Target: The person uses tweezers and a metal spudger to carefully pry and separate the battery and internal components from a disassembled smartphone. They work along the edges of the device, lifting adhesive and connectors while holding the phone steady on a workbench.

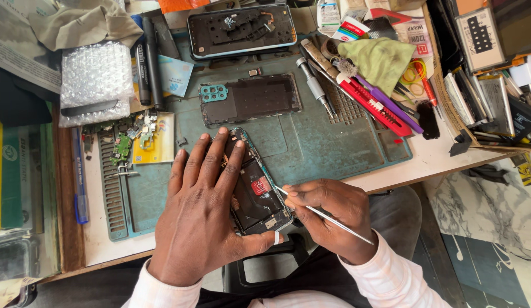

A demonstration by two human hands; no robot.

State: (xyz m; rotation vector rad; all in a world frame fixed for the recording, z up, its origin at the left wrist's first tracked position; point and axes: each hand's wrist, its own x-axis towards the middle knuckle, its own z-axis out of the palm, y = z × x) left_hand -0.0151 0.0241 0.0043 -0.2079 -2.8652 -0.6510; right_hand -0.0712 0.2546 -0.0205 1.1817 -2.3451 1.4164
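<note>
Bubble wrap [94, 80] sits at the far left of the bench [442, 159], beside small circuit parts [126, 142] on the teal work mat [311, 142]. Left hand [200, 217] lies flat with fingers spread over the opened phone [257, 194], pressing it onto the mat's near edge; the phone's right half shows past the fingers. Right hand [328, 214], just right of the phone, pinches thin metal tweezers [325, 215], tip touching the phone's right edge. Farther back: a detached back cover [251, 98], another opened phone [241, 29], a screwdriver [315, 86], a green cloth [379, 57].
</note>
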